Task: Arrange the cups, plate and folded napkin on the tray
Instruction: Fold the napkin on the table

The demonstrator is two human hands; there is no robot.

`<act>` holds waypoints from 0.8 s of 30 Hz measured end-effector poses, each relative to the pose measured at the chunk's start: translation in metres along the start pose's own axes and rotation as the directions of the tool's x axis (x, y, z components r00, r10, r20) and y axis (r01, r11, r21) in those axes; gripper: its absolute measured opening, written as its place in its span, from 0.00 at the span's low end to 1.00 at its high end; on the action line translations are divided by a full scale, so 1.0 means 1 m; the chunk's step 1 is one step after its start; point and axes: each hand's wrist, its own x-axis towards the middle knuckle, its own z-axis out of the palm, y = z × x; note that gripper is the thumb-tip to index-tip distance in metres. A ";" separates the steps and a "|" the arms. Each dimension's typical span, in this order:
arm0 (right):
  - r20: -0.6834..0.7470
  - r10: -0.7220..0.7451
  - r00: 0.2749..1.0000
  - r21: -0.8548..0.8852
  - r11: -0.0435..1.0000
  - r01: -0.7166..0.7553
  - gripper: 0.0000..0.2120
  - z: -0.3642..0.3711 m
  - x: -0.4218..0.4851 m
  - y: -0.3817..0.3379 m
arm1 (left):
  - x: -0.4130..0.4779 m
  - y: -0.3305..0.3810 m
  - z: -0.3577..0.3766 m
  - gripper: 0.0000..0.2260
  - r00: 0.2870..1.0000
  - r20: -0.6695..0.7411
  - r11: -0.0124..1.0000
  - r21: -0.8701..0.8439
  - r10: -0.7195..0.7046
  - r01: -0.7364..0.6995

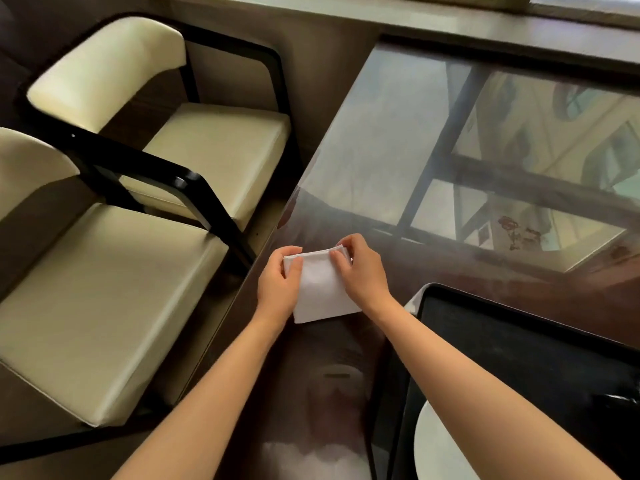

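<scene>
While seemingly folded, napkin between hands

The single head-worn camera looked forward and steeply down, close above the glossy table. Its wide angle took in the chairs at left and the tray at lower right.

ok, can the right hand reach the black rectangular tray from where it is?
Probably yes. The right hand and the left hand both pinch the white folded napkin, but the black rectangular tray lies right by its forearm, with nothing between.
</scene>
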 end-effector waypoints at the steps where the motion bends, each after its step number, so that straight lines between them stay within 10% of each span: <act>1: -0.026 0.009 1.000 -0.039 0.999 -0.010 0.08 0.004 0.002 0.001 | 0.003 0.000 0.007 0.04 0.996 -0.079 0.996 0.089 0.035 -0.028; 8: -0.185 -0.052 0.981 -0.409 0.912 -0.029 0.10 0.025 0.007 0.014 | 0.016 -0.017 0.031 0.09 0.960 -0.100 0.760 0.634 0.260 -0.140; 17: -0.181 -0.137 0.974 -0.624 0.781 -0.006 0.09 0.028 0.013 0.022 | 0.031 -0.014 0.018 0.11 0.895 0.273 0.404 0.818 0.354 -0.410; 24: -0.077 -0.155 0.985 -0.505 0.858 0.096 0.13 0.024 0.009 0.023 | 0.064 0.027 0.009 0.16 0.796 0.604 0.591 0.659 -0.047 -0.465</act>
